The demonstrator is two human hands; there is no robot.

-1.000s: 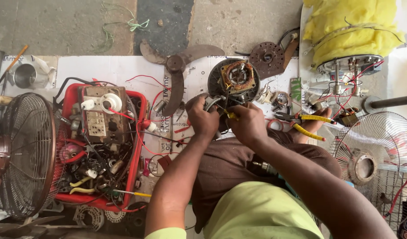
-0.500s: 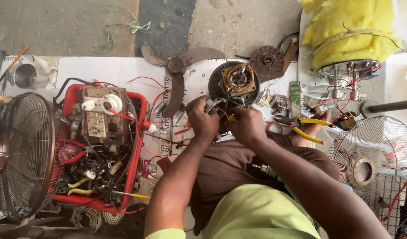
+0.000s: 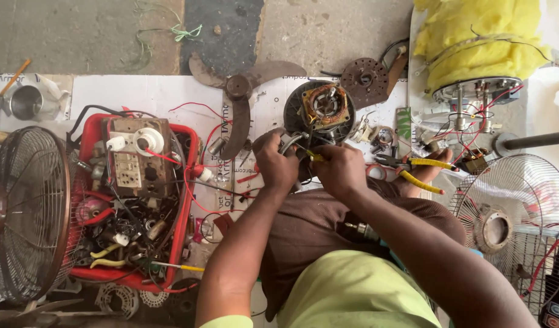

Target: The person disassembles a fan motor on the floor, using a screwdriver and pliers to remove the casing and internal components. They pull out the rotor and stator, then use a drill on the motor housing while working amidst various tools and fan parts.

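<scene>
Just beyond my knuckles, where the fan motor [image 3: 321, 109] is lying as before, I am keeping the left hand [image 3: 276, 163] curled on a grey metal part [image 3: 290, 143] and the right hand [image 3: 339, 170] pinched around a yellow-handled tool [image 3: 314, 156], so the work is staying in place.

Fan guard [image 3: 24, 212] cut off at left edge.

I see a white printed sheet [image 3: 152, 97] spread under the red crate [image 3: 185, 182], and a small green label strip [image 3: 404, 123] right of the motor [image 3: 321, 109].
</scene>
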